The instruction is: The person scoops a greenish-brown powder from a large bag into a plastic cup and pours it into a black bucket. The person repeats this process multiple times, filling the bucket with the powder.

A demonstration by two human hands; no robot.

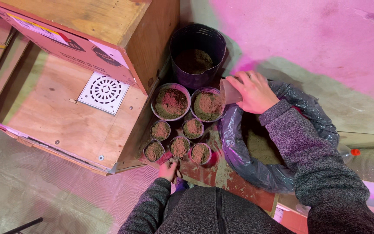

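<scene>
Down on the floor (31, 190), seen from the head camera, a cluster of soil-filled pots stands against the side of a plywood box (66, 108) with a white round-slotted vent (104, 92).

At the top of the cluster sits a large black pot (198, 54), partly filled with brown soil. Just below it stand two medium pots side by side, touching: the left medium pot (171, 102) and the right medium pot (207, 104), both heaped with soil. Below these come two small pots, then a row of three more small pots (179, 147) nearest the person, all filled and packed close together.

The right hand (253, 92), in a grey knit sleeve with a ring on one finger, has its fingers wrapped around a small pale cup (230, 92), tipped on its side with its mouth toward the right medium pot and touching or just beside that pot's rim. Under this hand lies an open grey plastic bag (243, 160), its rim rolled down, holding loose soil.

The left hand (169, 169) rests just beside the nearest row of small pots, at the near edge of the cluster. Its fingers are curled inward, pinched together; what they hold, if anything, is too small to tell. Spilled soil dusts the reddish board under the pots.
</scene>
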